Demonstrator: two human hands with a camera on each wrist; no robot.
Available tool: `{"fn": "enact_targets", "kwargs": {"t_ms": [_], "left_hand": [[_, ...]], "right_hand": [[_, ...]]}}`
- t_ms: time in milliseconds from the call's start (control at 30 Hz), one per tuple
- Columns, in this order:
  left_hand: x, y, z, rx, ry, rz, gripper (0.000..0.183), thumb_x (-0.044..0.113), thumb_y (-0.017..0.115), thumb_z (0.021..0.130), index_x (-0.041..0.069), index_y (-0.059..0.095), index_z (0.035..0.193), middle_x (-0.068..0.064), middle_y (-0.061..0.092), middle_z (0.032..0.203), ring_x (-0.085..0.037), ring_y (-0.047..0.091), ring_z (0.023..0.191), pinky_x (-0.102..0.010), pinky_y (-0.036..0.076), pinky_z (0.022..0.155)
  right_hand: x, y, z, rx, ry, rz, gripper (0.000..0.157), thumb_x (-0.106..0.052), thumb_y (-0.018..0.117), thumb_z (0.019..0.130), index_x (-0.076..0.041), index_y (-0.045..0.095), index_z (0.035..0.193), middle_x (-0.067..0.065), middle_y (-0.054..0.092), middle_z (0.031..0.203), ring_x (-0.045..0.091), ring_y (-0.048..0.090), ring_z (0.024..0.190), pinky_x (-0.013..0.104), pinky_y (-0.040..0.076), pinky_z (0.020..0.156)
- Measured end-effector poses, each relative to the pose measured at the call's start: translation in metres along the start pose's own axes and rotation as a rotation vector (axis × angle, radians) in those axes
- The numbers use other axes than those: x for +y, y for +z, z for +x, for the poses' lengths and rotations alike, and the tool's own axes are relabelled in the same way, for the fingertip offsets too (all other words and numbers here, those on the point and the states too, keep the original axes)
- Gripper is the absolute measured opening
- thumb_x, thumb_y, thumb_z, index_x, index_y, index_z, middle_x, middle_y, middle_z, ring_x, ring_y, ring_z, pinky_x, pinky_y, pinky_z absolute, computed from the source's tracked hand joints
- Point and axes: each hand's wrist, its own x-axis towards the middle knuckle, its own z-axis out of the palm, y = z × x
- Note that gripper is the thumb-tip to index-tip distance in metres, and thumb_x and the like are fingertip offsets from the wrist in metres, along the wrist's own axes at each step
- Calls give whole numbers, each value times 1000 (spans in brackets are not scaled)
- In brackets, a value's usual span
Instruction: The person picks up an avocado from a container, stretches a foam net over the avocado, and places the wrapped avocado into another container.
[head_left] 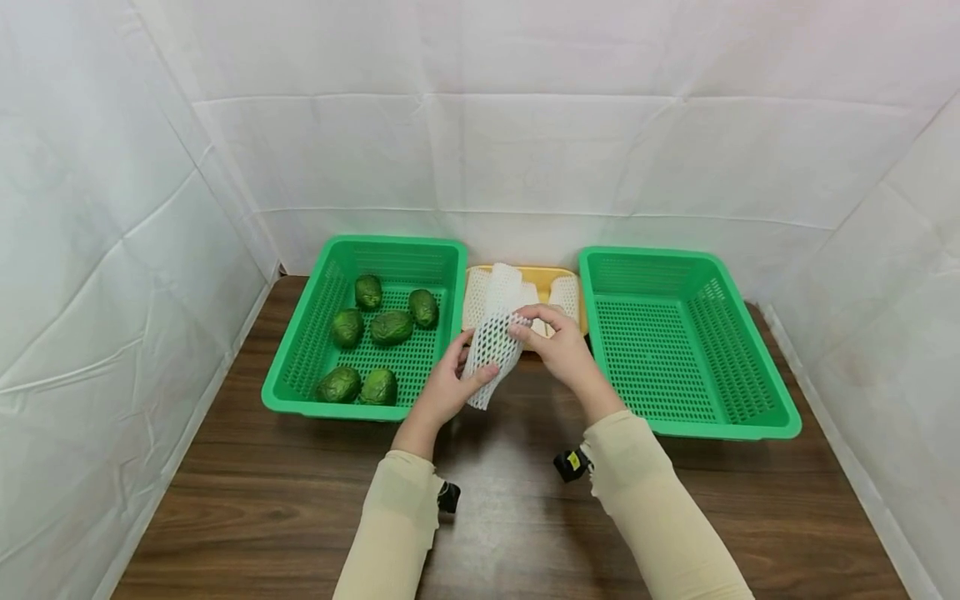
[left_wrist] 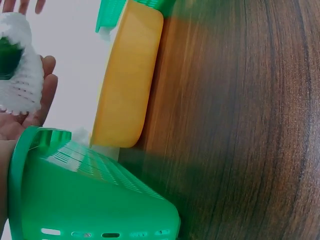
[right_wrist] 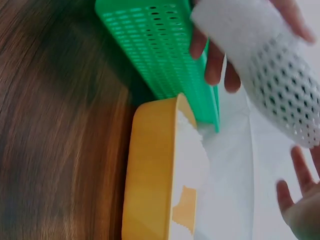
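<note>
A white foam net sleeve (head_left: 497, 337) is in my left hand (head_left: 442, 392), its thumb across the front and its fingers behind. In the left wrist view, a dark green avocado (left_wrist: 9, 59) shows through the sleeve's open end. My right hand (head_left: 564, 350) pinches the sleeve's upper right edge between thumb and index finger. The right wrist view has the netting (right_wrist: 285, 85) stretched round a bulge, the left hand's fingertips (right_wrist: 215, 65) curling behind it. Several more avocados (head_left: 392, 327) lie in the left green basket (head_left: 300, 333).
Between the baskets, a yellow tray (head_left: 581, 308) holds more white foam sleeves (head_left: 564, 293), close behind my hands. To the right stands a second green basket (head_left: 750, 429) with a perforated floor. White sheeting (head_left: 525, 150) hangs behind and on both sides of the brown wooden table (head_left: 510, 533).
</note>
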Motion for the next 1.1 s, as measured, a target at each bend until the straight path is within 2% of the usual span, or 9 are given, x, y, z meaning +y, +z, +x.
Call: {"fn": "enact_targets", "kwargs": {"t_ms": [67, 167, 300, 400, 433, 533, 667, 933, 1100], "left_hand": [[0, 0, 1, -5, -2, 16, 68, 31, 61, 90, 16, 26, 146, -15, 54, 123, -27, 57, 104, -39, 51, 79], [2, 0, 1, -12, 2, 14, 63, 20, 59, 92, 12, 27, 146, -18, 53, 125, -30, 56, 106, -41, 50, 80], [22, -1, -7, -16, 12, 34, 61, 14, 57, 93, 6, 26, 145, -21, 51, 126, -32, 54, 108, -42, 49, 82], [35, -2, -13, -15, 18, 50, 60, 13, 56, 93, 3, 26, 144, -22, 49, 127, -33, 53, 109, -42, 48, 83], [35, -2, -13, -14, 17, 51, 60, 13, 57, 93, 3, 26, 144, -22, 49, 128, -33, 53, 109, -42, 48, 84], [21, -2, -6, -11, 4, 41, 63, 14, 59, 92, 7, 26, 145, -21, 48, 130, -33, 52, 110, -42, 48, 84], [1, -1, 2, 1, -15, 33, 67, 19, 62, 90, 14, 26, 145, -17, 47, 130, -31, 53, 109, -43, 48, 82], [-1, 0, 1, 30, -2, 65, 68, 29, 67, 86, 22, 31, 143, -11, 49, 128, -26, 53, 106, -41, 48, 83], [1, 0, 1, 33, 1, 56, 68, 23, 67, 86, 19, 31, 143, -13, 48, 129, -28, 52, 108, -45, 45, 86]], "right_hand": [[0, 1, -1, 47, -53, -32, 20, -22, 69, 85, -5, 68, 95, 8, 60, 111, 24, 44, 112, 45, 31, 98], [0, 4, -2, 89, -75, -64, 17, -21, 68, 86, -5, 66, 91, 10, 60, 106, 24, 46, 108, 45, 33, 97], [-1, 7, -3, 97, -64, -86, 17, -21, 66, 88, -4, 61, 90, 12, 59, 100, 26, 49, 107, 46, 34, 96], [-1, 8, -2, 99, -113, -117, 16, -18, 65, 88, -3, 60, 89, 13, 60, 101, 28, 50, 107, 46, 35, 95], [-1, 9, -2, 96, -127, -114, 15, -18, 64, 89, -3, 60, 89, 14, 61, 102, 28, 50, 107, 45, 36, 95], [0, 10, -2, 69, -128, -78, 16, -18, 62, 90, -3, 57, 89, 15, 62, 106, 28, 50, 113, 44, 40, 94], [1, 10, -2, 15, -85, -9, 19, -19, 58, 93, -1, 54, 93, 18, 60, 110, 29, 47, 120, 46, 47, 86], [0, 9, -3, -55, -10, -42, 20, -21, 55, 95, -2, 51, 97, 17, 54, 116, 31, 43, 123, 44, 45, 90], [0, 10, -4, -59, -13, -3, 21, -20, 57, 93, 1, 53, 98, 18, 56, 114, 31, 46, 121, 43, 46, 88]]}}
